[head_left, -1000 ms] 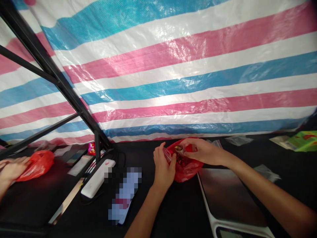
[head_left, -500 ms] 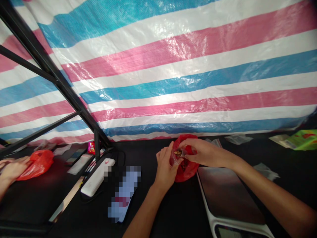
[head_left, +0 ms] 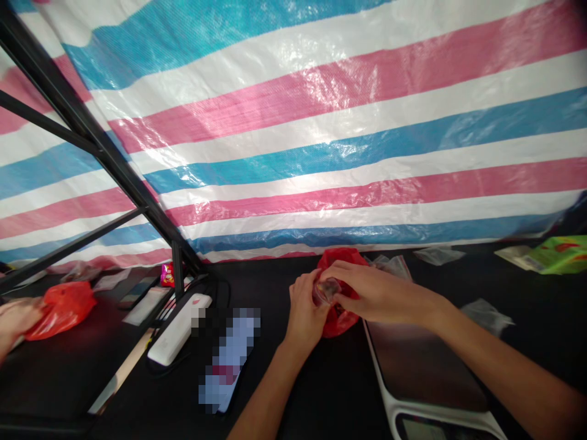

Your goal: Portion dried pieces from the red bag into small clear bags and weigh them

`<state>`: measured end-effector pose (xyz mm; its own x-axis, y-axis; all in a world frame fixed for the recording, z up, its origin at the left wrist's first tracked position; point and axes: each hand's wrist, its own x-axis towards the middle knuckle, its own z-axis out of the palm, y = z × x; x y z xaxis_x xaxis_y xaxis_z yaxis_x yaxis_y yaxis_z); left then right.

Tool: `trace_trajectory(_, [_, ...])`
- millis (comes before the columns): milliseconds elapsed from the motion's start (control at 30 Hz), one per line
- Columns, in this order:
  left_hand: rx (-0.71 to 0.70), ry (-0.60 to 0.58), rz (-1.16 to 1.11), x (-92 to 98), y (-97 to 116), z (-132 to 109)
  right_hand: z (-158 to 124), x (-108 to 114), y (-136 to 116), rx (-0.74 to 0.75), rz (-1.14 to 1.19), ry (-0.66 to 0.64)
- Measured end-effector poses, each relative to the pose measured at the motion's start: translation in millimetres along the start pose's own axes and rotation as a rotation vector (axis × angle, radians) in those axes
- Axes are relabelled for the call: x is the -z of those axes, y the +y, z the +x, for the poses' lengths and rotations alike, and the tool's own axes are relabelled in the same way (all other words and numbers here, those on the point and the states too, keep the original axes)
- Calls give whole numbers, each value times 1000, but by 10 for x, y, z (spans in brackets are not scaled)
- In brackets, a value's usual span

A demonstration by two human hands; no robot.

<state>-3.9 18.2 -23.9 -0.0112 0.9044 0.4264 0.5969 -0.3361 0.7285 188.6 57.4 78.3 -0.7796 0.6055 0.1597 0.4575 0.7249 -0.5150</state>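
Clear plastic bag point(head_left: 326, 291) is held pinched between the closed fingers of the right hand point(head_left: 380, 293) and left hand point(head_left: 306, 305), over a crumpled red plastic bag point(head_left: 342, 260), just beside a flat steel-topped scale point(head_left: 424, 366).

The person has two hands, a left hand point(head_left: 305, 308) and a right hand point(head_left: 385, 293); a co-worker's hand point(head_left: 16, 318) makes a third, far left. There are two red bags: one red bag point(head_left: 342, 260) near, another red bag point(head_left: 62, 310) left. There is one clear bag point(head_left: 326, 292) between the hands, three loose bags point(head_left: 438, 255), one scale point(head_left: 422, 366) and one green packet point(head_left: 562, 255).
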Motion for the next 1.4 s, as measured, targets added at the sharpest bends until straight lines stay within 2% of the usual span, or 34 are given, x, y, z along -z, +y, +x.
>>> trace_trajectory(167, [-3, -29, 105, 14, 28, 14, 20, 9, 14, -2, 19, -19])
trace_trajectory(333, [-24, -14, 76, 8, 63, 24, 63, 14, -9, 38, 36, 1])
trace_trajectory(567, [-38, -11, 87, 18, 88, 7, 68, 39, 34, -18, 169, -34])
trace_trajectory(733, [21, 44, 33, 41, 90, 28, 98, 12, 83, 63, 77, 61])
trace_trajectory(833, [123, 82, 8, 48, 76, 18, 111, -11, 157, 41, -26, 142])
trace_trajectory(900, [228, 69, 48, 49, 70, -2, 106, -38, 222, -1, -91, 125])
trace_trajectory(1000, [335, 33, 65, 52, 58, -24, 84, -105, 312, -59, -186, 6])
trace_trajectory(1100, [360, -5, -41, 59, 26, -13, 72, -188, 371, -138, -301, -65])
trace_trajectory(1233, [372, -50, -189, 69, -18, 26, 77, -270, 429, -211, -371, -49])
trace_trajectory(1400, [286, 4, -220, 99, -4, 59, 84, -291, 517, -246, -443, -14])
